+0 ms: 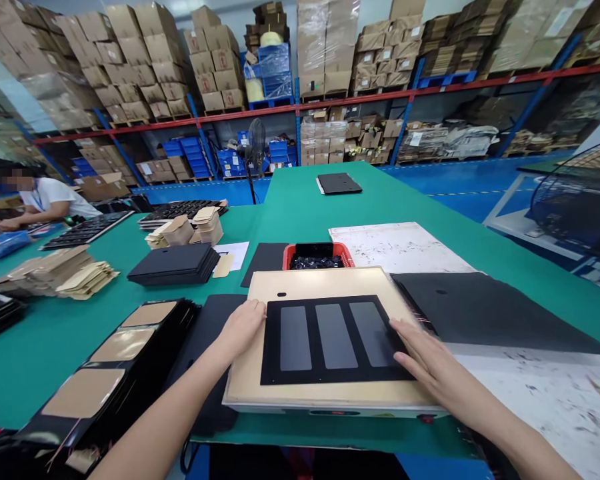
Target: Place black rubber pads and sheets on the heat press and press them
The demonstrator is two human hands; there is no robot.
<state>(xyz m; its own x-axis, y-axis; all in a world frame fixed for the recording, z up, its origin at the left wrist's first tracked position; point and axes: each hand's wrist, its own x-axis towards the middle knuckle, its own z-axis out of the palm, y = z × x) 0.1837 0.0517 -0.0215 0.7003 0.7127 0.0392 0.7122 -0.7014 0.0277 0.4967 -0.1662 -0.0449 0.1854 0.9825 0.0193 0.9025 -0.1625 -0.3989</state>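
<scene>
Black three-windowed panel [334, 340] lying flat, long axis left to right.

We see a blue floor [455, 180], racks [297, 105] with red beams [480, 86] and blue posts [297, 137], boxes [160, 50] stacked on them, a fan [255, 141], and our long green table [300, 220] reaching toward the racks.

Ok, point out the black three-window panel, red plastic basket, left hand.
Black three-window panel [337, 338]: head view, middle window.
Red plastic basket [347, 256]: head view, right wall.
Left hand [243, 326]: head view, back.
</scene>
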